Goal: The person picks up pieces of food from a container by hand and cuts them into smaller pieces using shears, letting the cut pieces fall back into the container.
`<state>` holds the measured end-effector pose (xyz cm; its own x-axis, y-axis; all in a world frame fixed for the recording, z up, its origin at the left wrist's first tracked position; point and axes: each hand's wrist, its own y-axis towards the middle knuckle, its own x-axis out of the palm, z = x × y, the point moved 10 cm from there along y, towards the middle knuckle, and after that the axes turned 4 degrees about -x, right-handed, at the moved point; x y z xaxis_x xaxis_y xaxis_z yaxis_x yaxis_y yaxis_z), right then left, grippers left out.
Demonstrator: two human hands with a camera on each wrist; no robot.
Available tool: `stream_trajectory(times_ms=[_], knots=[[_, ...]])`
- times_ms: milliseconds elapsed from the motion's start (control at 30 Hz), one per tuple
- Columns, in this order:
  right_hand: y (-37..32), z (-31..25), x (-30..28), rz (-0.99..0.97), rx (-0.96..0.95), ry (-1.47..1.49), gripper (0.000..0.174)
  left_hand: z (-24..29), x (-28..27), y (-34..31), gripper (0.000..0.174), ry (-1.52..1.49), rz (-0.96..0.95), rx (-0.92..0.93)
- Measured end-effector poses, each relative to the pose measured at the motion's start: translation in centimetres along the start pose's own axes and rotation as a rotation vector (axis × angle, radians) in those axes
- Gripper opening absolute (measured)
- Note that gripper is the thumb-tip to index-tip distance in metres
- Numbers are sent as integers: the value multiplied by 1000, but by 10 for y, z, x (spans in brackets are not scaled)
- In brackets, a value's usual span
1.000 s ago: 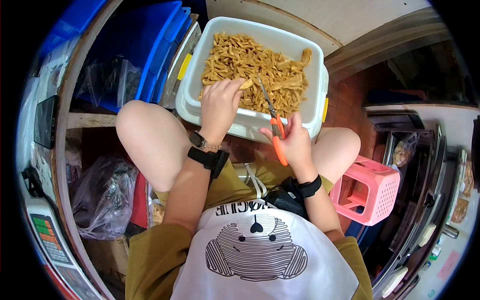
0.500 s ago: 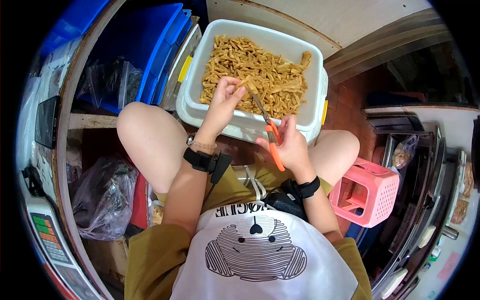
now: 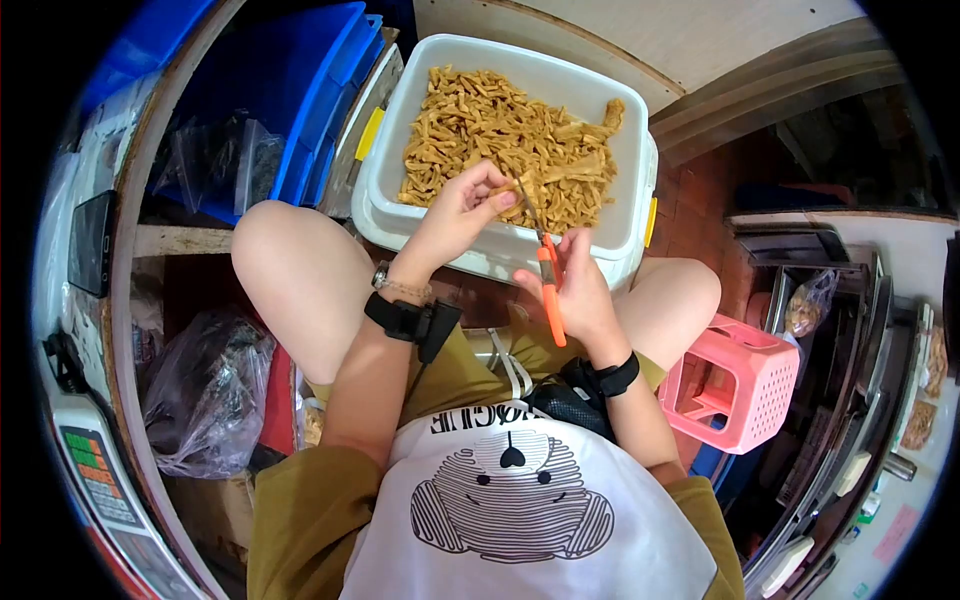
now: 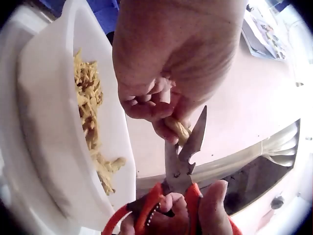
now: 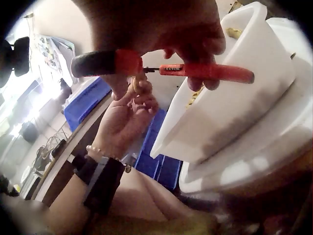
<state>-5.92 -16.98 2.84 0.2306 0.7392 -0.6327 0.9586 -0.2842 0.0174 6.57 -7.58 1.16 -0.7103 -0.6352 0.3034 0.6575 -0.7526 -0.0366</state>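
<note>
A white tub (image 3: 632,160) holds a pile of yellow-brown cut strips (image 3: 490,115). Over its near side my left hand (image 3: 462,208) pinches one yellow-brown piece (image 4: 178,131) between thumb and fingers. My right hand (image 3: 585,290) grips a pair of scissors (image 3: 551,285) with orange handles, thumb and fingers around them. In the left wrist view the scissor blades (image 4: 196,138) stand apart, with the pinched piece between them close to the left fingertips. The right wrist view shows the handles (image 5: 205,72) spread apart.
Blue bins (image 3: 290,110) stand left of the tub. A pink stool (image 3: 765,400) is beside my right knee, and a plastic bag (image 3: 215,400) lies by my left leg. A digital scale (image 3: 100,470) sits at far left.
My left hand has drawn back from over the pile, turned and moved right, carrying a piece to the scissors. My right hand has dipped slightly toward me, still holding the scissors.
</note>
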Motion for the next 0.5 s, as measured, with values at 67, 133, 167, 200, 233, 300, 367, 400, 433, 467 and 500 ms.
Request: stream_trajectory(times_ms=[67,133,167,200,233,300,367,400,433,467,500], knots=[[0,1,0,-18,19,-25,67,0,-3,-1,11,55,20,-12],[0,0,1,-37,36,-49,66,2,-5,-2,11,48,30,-3],[1,-4,-2,-12,34,-17,66,4,-6,-2,11,41,39,8],[1,-6,-5,14,32,15,66,5,-6,-2,11,41,39,7],[1,-6,-4,14,34,15,66,10,-13,-1,11,19,95,39],[1,-6,-3,3,43,23,66,13,-18,-2,11,-3,149,71],[0,-5,-2,17,37,26,63,13,-22,-3,12,15,178,66],[0,-6,-2,31,32,28,60,13,-24,-3,12,16,179,67],[-1,-8,-3,29,30,28,60,11,-23,-2,12,30,158,46],[-2,-6,-4,12,74,-25,61,8,-22,-1,12,44,137,25],[-4,-3,-4,-4,119,-78,61,9,-21,-2,12,44,139,25]])
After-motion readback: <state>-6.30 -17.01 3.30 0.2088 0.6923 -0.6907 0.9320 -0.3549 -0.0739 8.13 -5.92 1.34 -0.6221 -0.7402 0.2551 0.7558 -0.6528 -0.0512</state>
